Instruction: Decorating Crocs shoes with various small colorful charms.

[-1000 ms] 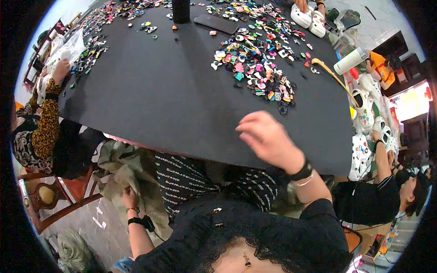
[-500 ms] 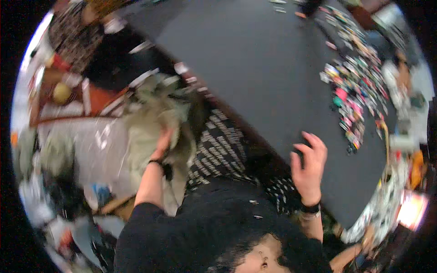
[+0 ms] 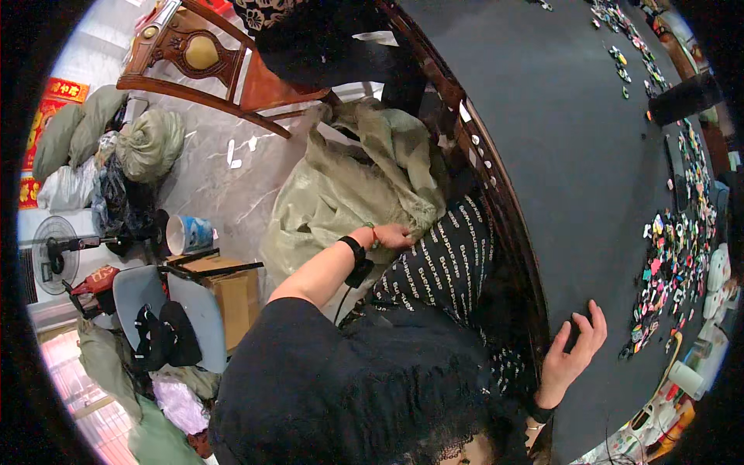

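Dark table point(image 3: 535, 132) at right; green sack point(image 3: 333, 198) spreads beyond left hand point(image 3: 393, 235), grip pinching its edge (right hand point(image 3: 568, 358) loosely spread).

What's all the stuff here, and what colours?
Table: one, dark grey, right
Charms: many, multicoloured, on table
Cylinder: one, black, on table
Stick: one, yellow, lower right
Bottle: one, pale, lower right
Sack: one, olive, centre
Wooden chair: one, brown, top left
Office chair: one, grey, lower left
Box: one, brown, lower left
Tub: one, blue-white, left
Fan: one, grey, left
Bags: several, mostly green, left
Co-worker: one, dark clothes, top
Left hand: one, bare, at sack
Right hand: one, bare, over table
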Available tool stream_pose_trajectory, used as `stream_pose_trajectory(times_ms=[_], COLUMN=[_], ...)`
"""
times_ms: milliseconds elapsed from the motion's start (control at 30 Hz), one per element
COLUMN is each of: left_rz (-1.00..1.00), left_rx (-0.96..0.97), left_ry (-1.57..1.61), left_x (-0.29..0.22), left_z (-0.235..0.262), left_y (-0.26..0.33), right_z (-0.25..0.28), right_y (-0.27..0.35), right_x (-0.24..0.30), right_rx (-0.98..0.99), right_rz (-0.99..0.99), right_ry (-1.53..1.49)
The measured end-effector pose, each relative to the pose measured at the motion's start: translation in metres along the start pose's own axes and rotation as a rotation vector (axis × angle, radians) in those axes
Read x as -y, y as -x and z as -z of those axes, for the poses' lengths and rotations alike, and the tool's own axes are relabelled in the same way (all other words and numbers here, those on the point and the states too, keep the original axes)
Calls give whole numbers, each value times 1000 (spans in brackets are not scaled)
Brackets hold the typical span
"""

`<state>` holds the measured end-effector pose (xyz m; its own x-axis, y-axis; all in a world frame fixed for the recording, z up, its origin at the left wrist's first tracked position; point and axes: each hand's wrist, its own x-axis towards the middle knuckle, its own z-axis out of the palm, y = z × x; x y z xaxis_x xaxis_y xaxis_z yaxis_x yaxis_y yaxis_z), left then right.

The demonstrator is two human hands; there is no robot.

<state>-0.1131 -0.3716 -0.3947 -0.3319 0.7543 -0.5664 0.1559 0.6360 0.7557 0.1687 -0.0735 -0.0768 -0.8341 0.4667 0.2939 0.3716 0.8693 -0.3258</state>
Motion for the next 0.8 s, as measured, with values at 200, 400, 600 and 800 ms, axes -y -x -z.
stream_pose_trajectory(times_ms=[200, 400, 600, 800], left_rz=[397, 266, 540, 413], left_rx=[-641, -365, 51, 428], left_ry=[-55, -1070, -594, -751], left_x=[-1, 67, -6, 22], left_z=[76, 95, 74, -5], left_y=[-6, 1, 69, 159], right_z=[-2, 0, -4, -3], right_y=[2, 0, 3, 1], right_x=[3, 1, 1, -3], right_rx=[0, -17, -3, -38], right_rz=[-2, -7, -3, 48], right_ry=[17, 16, 38, 44])
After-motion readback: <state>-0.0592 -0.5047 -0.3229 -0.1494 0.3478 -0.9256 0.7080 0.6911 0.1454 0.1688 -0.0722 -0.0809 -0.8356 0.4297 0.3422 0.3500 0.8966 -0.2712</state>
